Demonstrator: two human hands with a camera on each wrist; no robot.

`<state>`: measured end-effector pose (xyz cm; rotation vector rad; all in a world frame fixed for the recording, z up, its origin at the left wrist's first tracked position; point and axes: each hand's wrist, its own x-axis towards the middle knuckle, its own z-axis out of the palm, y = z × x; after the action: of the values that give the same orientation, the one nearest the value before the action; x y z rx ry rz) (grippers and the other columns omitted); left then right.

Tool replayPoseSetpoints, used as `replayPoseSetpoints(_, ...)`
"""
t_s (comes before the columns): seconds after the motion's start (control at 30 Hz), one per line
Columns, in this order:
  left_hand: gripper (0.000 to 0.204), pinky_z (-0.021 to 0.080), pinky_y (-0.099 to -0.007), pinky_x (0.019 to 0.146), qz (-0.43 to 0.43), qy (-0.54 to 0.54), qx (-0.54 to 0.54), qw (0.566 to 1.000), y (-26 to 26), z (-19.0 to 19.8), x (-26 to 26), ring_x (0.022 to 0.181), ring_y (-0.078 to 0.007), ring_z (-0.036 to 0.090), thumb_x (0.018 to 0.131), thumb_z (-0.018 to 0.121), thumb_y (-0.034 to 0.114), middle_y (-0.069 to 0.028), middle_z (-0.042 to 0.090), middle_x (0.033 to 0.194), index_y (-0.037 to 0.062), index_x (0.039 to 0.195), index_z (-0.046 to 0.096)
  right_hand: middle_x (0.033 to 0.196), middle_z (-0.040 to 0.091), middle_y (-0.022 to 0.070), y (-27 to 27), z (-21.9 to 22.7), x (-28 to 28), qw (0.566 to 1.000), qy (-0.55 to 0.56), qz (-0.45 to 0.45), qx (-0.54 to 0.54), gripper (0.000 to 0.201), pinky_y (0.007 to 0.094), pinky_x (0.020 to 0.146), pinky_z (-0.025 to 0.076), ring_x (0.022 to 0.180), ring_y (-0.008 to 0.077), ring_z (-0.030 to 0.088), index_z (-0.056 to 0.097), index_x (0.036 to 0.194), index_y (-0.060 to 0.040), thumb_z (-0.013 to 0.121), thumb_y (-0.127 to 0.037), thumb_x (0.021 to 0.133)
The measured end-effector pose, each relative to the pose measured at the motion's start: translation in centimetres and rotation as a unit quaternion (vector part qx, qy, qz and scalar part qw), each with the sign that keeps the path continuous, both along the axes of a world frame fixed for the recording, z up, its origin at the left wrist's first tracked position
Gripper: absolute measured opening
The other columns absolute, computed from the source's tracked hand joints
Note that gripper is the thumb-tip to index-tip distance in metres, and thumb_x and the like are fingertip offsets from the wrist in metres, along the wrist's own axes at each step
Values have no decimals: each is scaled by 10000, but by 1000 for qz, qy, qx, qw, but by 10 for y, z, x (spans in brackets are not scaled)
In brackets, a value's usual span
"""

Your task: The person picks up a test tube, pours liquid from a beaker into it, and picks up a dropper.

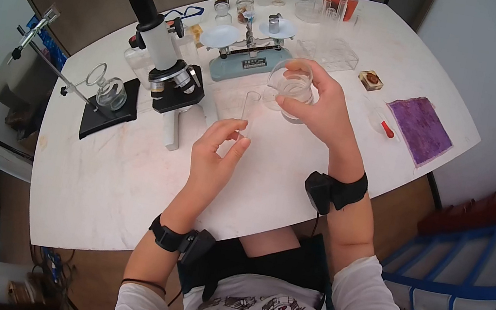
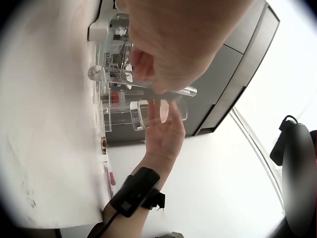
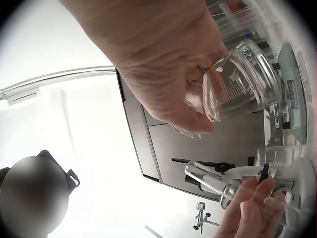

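In the head view my left hand (image 1: 215, 152) pinches a clear glass test tube (image 1: 246, 109) between thumb and fingers over the middle of the table. The left wrist view shows the test tube (image 2: 116, 77) nearly upright, its rounded end toward the tabletop. My right hand (image 1: 320, 101) grips a clear glass beaker (image 1: 282, 83) around its side, to the right of the tube and a little farther back. Graduation marks show on the beaker (image 3: 242, 82) in the right wrist view. The tube and beaker are apart.
A microscope (image 1: 167, 64) and a ring stand (image 1: 104, 123) holding a flask are on the left. Behind my hands stands a balance scale (image 1: 249, 65). Glassware and an orange-filled tub (image 1: 341, 2) line the back. A red-tipped dropper (image 1: 387, 129) and purple cloth (image 1: 421, 131) lie right.
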<state>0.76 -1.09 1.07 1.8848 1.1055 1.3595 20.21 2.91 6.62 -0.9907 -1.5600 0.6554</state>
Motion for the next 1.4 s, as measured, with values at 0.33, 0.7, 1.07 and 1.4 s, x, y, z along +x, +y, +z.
replayPoseSetpoints(0.33, 258, 446, -264, 760, -3, 7, 8, 1000, 0, -4, 1, 801, -154, 555, 808, 652, 131, -70, 598, 911, 0, 1024, 597, 904, 599, 114, 1, 36, -4, 973, -194, 44, 114, 417, 323, 798, 445, 873, 274, 572, 549, 984, -17, 616, -49, 574)
replayPoseSetpoints(0.7, 240, 470, -273, 711, 11, 8, 48, 999, 2, -4, 1, 754, -181, 587, 760, 657, 56, -106, 613, 919, 2, 989, 610, 928, 599, 107, 2, 43, -8, 948, -277, 48, 148, 469, 326, 831, 442, 901, 287, 567, 555, 1013, -24, 590, -18, 546)
replayPoseSetpoints(1.07, 246, 463, -273, 757, 1, 13, 25, 1000, 1, -2, 0, 797, -171, 572, 794, 649, 78, -93, 612, 912, -11, 1018, 600, 914, 589, 118, 5, 43, -8, 936, -293, 43, 189, 466, 348, 810, 434, 879, 304, 541, 556, 996, -15, 577, -1, 531)
replayPoseSetpoints(1.4, 244, 463, -273, 758, 3, 11, 26, 1000, 0, -2, 0, 799, -171, 575, 798, 646, 80, -92, 612, 904, -10, 1020, 600, 902, 593, 116, 5, 45, -8, 933, -300, 35, 196, 463, 347, 817, 438, 871, 308, 544, 559, 989, -13, 576, -6, 526)
